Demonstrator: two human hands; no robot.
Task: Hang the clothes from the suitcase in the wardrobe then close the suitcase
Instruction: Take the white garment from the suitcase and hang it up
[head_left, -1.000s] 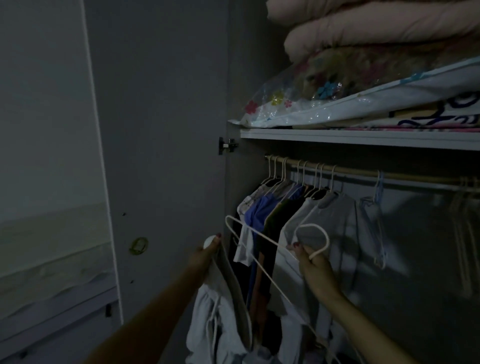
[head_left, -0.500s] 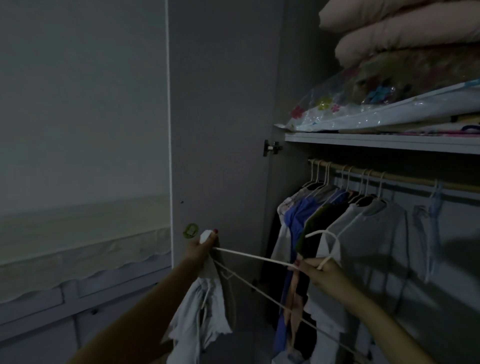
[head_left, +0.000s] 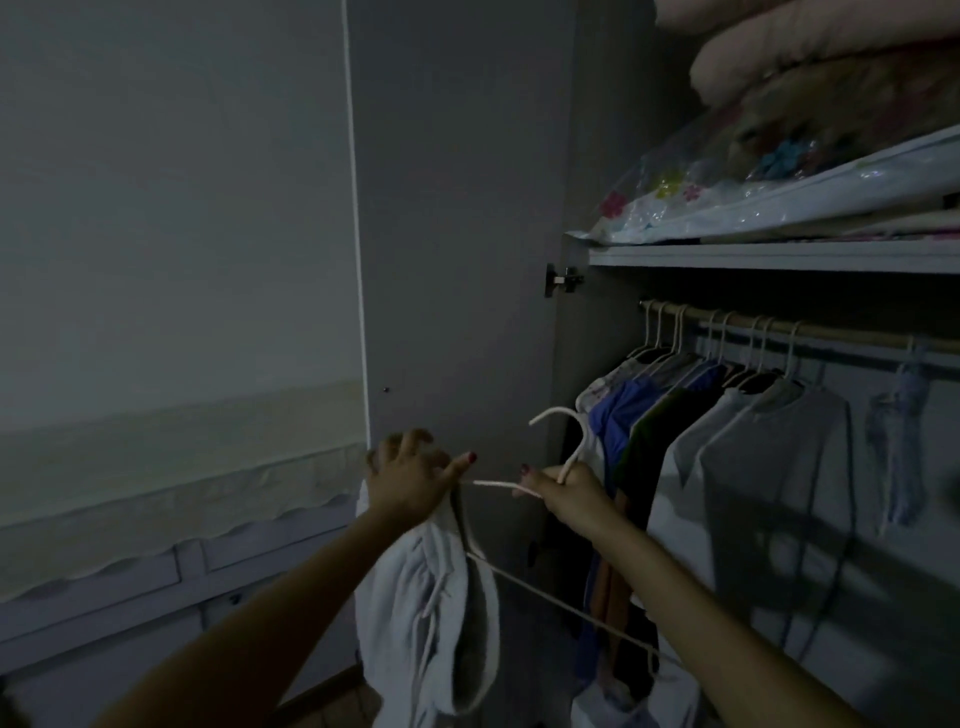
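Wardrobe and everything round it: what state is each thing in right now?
Wardrobe door: open.
White hanger: off the rail, gripped near the hook by the right hand.
White garment: hanging from the left hand, which grips its top.
Rail: carrying several hung clothes.
Shelf: stacked with bedding.

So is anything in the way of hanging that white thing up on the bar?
Nothing blocks the way up. The white garment and hanger are in both hands, left of the rod. The rod's near end is packed with hung clothes; bare rod shows farther right.
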